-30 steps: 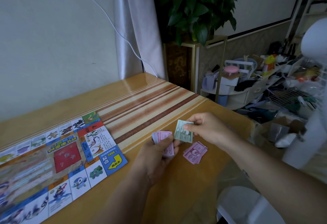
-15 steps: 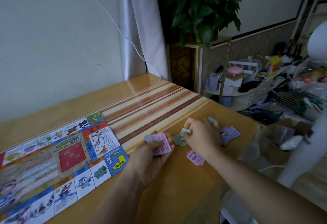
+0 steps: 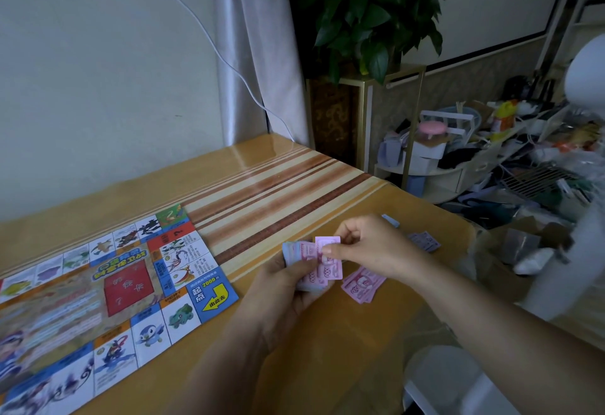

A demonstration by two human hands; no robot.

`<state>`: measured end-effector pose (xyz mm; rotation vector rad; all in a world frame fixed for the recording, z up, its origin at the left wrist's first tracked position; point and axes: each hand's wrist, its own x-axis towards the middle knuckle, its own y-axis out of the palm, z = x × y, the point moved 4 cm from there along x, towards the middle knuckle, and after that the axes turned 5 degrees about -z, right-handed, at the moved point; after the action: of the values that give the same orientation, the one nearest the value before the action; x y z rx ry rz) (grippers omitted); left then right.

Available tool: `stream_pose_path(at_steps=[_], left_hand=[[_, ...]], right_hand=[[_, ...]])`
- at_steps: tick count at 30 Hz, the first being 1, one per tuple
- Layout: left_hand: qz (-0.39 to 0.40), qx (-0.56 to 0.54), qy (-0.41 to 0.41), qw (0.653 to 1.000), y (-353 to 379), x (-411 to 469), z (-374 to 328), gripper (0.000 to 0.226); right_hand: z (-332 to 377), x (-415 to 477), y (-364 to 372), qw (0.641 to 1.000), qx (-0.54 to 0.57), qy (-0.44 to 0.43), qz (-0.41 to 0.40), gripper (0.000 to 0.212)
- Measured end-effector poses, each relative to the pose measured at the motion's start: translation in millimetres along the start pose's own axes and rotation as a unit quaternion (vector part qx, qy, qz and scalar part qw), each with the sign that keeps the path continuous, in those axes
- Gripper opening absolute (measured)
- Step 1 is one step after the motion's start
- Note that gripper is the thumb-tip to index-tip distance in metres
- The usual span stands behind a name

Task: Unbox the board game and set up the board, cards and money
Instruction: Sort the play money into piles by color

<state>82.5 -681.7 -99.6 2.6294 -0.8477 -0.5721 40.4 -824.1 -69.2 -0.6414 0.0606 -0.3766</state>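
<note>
Left hand (image 3: 283, 295): fingers curled under and thumb laid over a wad (image 3: 301, 255) of play money, blue notes at its back, pink at its front; right hand (image 3: 373, 244): thumb and forefinger pinch one pink note (image 3: 332, 268) that overlaps the top of the wad, the other fingers loosely curled. Dial centred on the hands, twelve o'clock pointing away from the wearer: pink pile (image 3: 361, 283) on the table (image 3: 327, 365), just beside the hands at four o'clock; lilac pile (image 3: 424, 241) between two and three o'clock, near the table's right edge; single blue slip (image 3: 389, 220) at one o'clock; board (image 3: 114, 283) unfolded flat at nine o'clock, well apart from the money; no cards in view. Judged step: sorting notes by colour into piles. Risks: thin notes may cling together, so the pinch could lift two at once and put a wrong colour on a pile; the left thumb alone pins the fanned wad, so a slack grip could spill it across the sorted piles; the lilac pile lies close to the edge, so a sweep of the right forearm could push it off toward the clutter (image 3: 523, 244) on the floor at three o'clock; the table looks glossy, so loose notes may slide at a touch.
</note>
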Motion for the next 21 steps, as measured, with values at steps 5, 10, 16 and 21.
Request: stream_pose_path(at_steps=[5,10,16,21], left_hand=[[0.014,0.058,0.032,0.998,-1,-1,-1,0.021],[-0.005,0.126,0.042,0.991,2,3,-1,0.017],[-0.027,0.091,0.019,0.995,6,5,4,0.011],[-0.056,-0.11,-0.064,0.99,5,0,6,0.014]], right_hand=[[-4,-3,-2,0.999,0.028,0.018,0.015,0.005],[-2,-7,-6,0.999,0.027,0.019,0.029,0.008],[-2,-7,-8,1.0,0.006,-0.007,-0.029,0.004],[-19,-10,-19,0.997,0.038,0.031,-0.062,0.007]])
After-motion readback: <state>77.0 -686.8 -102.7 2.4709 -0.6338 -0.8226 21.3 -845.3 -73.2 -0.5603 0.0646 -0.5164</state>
